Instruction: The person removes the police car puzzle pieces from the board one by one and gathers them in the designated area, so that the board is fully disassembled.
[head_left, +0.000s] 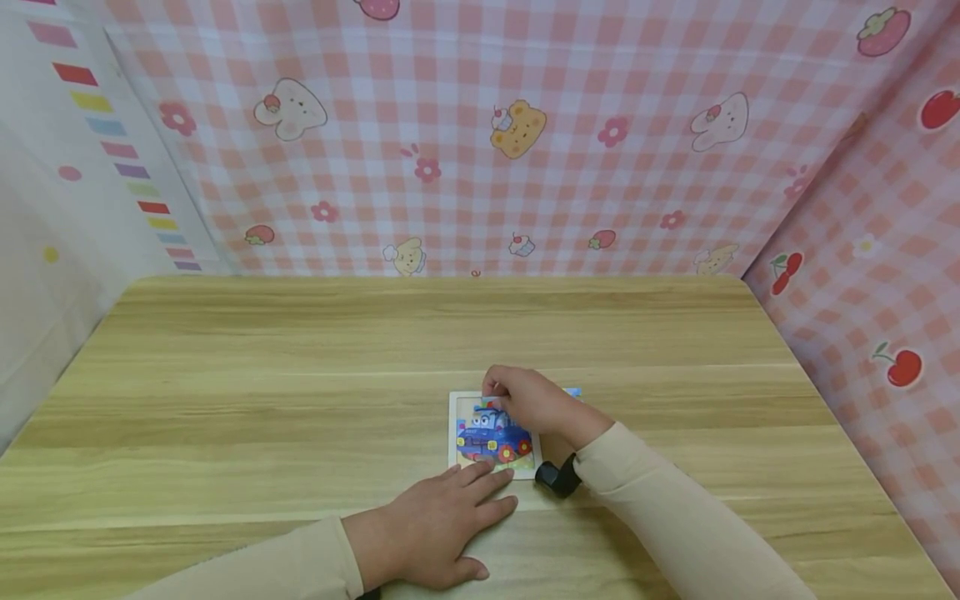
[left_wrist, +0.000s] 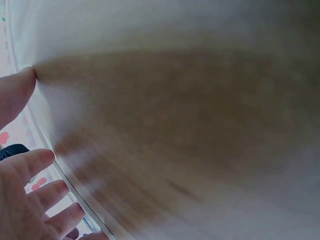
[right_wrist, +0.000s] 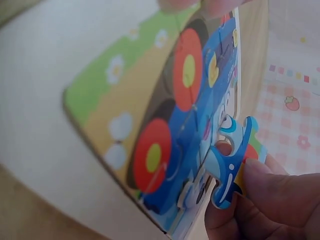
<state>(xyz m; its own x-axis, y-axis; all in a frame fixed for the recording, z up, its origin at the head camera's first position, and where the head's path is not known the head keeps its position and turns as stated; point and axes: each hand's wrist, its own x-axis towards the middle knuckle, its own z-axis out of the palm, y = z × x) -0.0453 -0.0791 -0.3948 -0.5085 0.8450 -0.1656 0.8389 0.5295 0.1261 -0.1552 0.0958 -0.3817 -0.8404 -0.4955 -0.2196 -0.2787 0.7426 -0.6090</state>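
A jigsaw puzzle of a blue cartoon car with red and yellow wheels lies in a pale-framed tray [head_left: 453, 433] on the table. Between thumb and fingers, my right hand [head_left: 528, 404] pinches a blue puzzle piece [right_wrist: 227, 172] with green and red patches, tilted above the picture's upper part. My left hand [head_left: 435, 525] lies palm down with spread fingers, its fingertips at the tray's near edge. In the left wrist view, the left hand's fingers [left_wrist: 47, 197] look extended. The right hand hides part of the puzzle's upper right in the head view.
A light blue piece [head_left: 573, 392] shows just behind the right hand. A black wrist camera [head_left: 557, 479] sits under the right wrist. The wood-grain table [head_left: 262, 383] meets a pink checked cloth [head_left: 465, 208] at its back edge.
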